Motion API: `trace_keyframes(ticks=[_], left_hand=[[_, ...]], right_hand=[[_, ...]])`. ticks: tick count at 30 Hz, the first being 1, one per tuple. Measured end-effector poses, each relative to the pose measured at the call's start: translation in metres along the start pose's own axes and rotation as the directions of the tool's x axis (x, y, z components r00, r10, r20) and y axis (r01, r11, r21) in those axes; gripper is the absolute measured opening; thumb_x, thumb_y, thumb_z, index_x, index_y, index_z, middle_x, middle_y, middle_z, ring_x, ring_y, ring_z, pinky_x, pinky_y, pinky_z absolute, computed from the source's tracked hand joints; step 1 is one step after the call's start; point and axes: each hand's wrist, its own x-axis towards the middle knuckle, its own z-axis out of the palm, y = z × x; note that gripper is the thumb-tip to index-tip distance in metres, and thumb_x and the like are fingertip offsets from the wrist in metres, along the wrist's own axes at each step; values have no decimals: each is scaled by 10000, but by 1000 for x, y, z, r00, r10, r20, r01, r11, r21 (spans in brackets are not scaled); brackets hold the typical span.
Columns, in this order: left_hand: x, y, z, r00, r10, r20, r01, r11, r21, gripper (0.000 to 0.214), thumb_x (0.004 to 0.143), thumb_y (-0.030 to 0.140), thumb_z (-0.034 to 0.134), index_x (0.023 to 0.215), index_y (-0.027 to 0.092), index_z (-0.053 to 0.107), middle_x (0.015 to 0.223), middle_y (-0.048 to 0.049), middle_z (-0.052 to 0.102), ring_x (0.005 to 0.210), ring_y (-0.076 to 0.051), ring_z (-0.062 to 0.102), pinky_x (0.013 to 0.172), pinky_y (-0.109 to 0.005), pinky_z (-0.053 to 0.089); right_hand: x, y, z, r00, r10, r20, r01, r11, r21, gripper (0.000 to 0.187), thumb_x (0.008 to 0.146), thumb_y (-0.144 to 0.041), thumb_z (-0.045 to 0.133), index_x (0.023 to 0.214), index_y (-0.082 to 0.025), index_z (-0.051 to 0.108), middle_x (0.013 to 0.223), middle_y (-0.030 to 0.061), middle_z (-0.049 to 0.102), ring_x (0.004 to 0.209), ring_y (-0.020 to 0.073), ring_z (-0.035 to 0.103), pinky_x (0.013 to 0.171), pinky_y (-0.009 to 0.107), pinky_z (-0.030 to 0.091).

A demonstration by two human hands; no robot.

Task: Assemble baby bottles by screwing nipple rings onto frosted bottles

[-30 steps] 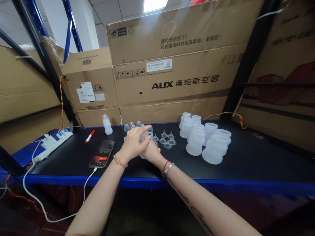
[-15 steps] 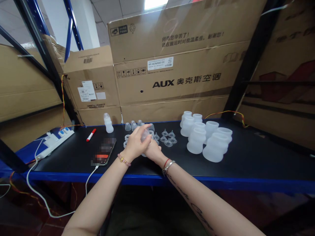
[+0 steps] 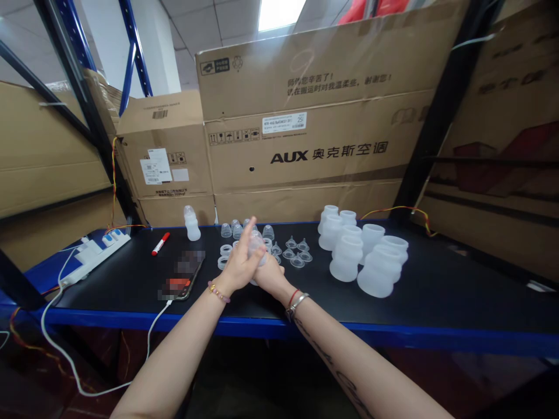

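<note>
Both hands are together over the front middle of the table, around a baby bottle whose clear domed top shows between them. My left hand presses along its left side, thumb across the front and fingers stretched upward. My right hand wraps round the lower part, hiding most of the body. Just behind the hands are clear domed caps, white collar rings and, to the right, clear silicone nipples. Several frosted, open-necked bottle bodies stand farther right.
A capped bottle stands at the back left, near a red marker. A phone on a white cable lies left of my hands. A power strip is at far left. Cardboard walls the back; a blue edge runs along the front.
My left hand's fingers have turned from slanting rightward over the bottle's top to pointing more upward, uncovering the clear dome. The right hand keeps its grip. The camera view has tilted slightly upward.
</note>
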Motion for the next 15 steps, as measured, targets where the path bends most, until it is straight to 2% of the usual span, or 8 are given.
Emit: trace_keyframes(ticks=[2,4,6,8,15], left_hand=[[1,-2,0,996,-80,-39,72,983,-168,696,937,491,426,1520,265,121,1339,-123,536,1183,-226,566,1021,-400,428],[3,-3,0,991,-118,-63,98,962,-255,667,937,511,413,1504,244,185,1315,-127,550,1184,-230,561,1016,-400,429],[4,-2,0,992,-122,-43,108,965,-239,612,914,515,471,1434,220,338,1258,-123,585,1152,-236,571,999,-393,436],[5,-2,1,994,-109,-2,107,979,-174,560,897,509,514,1357,205,417,1174,-112,618,1079,-227,596,961,-379,451],[4,-5,3,998,-35,61,38,998,-40,469,945,489,419,1302,196,341,1116,-102,584,1036,-204,581,970,-389,428]], right_hand=[[-2,-3,0,999,41,0,-41,999,9,328,639,-378,689,930,-226,680,858,10,722,900,269,648,887,412,387],[-3,-4,0,998,65,-5,-65,998,10,360,604,-373,714,929,-221,677,842,12,723,874,272,652,889,426,387],[-2,-3,0,999,54,-5,-54,998,11,365,613,-375,706,945,-227,677,865,20,729,881,280,650,897,442,381],[-2,-2,0,1000,29,-5,-29,1000,12,346,644,-378,682,959,-234,680,896,26,735,906,283,647,904,442,373],[0,-1,1,999,41,-16,-41,999,-24,268,684,-368,646,904,-219,679,858,15,735,894,267,641,888,417,355]])
